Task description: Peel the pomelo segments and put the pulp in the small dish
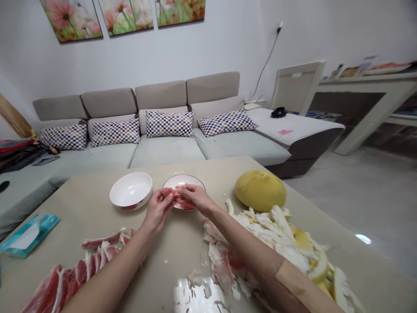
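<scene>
Both hands meet over a dark-rimmed white plate that carries bits of reddish pulp. My left hand is closed around a piece of red pomelo flesh. With fingertips pinched on the same piece, my right hand works at its right side. To the lower left lies a row of pink pomelo segments, partly covered by my left forearm. Under and beside my right forearm are torn membranes and a heap of white and yellow peel.
A white bowl stands left of the plate. A whole yellow pomelo sits at the table's right, behind the peel. A blue tissue pack lies at the left edge. Beyond the table is a sofa with checked cushions.
</scene>
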### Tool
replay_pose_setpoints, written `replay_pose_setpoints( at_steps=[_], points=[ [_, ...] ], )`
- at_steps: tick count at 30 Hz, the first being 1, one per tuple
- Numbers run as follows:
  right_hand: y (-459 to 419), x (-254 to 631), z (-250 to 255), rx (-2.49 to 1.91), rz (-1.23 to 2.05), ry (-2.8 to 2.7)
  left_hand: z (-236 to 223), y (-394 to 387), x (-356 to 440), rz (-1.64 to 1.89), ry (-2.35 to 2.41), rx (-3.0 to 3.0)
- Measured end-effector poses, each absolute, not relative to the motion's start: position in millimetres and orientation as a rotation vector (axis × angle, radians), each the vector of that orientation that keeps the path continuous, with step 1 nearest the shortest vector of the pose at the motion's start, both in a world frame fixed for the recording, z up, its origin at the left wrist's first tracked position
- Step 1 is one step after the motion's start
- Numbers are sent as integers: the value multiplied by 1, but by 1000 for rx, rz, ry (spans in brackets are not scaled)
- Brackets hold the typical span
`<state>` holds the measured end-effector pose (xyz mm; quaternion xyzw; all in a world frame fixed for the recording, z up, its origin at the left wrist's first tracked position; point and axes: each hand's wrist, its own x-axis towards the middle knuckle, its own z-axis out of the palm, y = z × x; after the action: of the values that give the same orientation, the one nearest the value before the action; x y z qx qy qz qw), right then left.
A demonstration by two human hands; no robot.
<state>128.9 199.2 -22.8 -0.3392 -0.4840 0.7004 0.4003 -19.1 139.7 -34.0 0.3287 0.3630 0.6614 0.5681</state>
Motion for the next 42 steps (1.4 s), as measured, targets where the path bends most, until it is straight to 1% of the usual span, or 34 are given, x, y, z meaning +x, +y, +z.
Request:
replay_pose_setpoints(
  at_steps=[11, 19, 23, 28, 34, 38, 42],
  points=[
    [214, 129, -29, -758, 1768, -1028, -39, 149, -19, 1660, 754, 572],
    [221, 138, -37, -765, 1733, -1164, -32, 145, -18, 1561, 714, 407],
    [227, 140, -39, -837, 1605, -1295, -29, 149, -18, 1504, 711, 340],
    [229, 141, -36, -974, 1308, -1490, -29, 157, -19, 1465, 717, 284],
    [205, 127, -30, -911, 1123, -1753, -34, 159, -16, 1427, 686, 298],
    [200, 122, -29, -926, 949, -1796, -36, 159, -16, 1419, 698, 311],
    [206, 125, -30, -936, 853, -1841, -35, 158, -17, 1412, 726, 317]
  ],
)
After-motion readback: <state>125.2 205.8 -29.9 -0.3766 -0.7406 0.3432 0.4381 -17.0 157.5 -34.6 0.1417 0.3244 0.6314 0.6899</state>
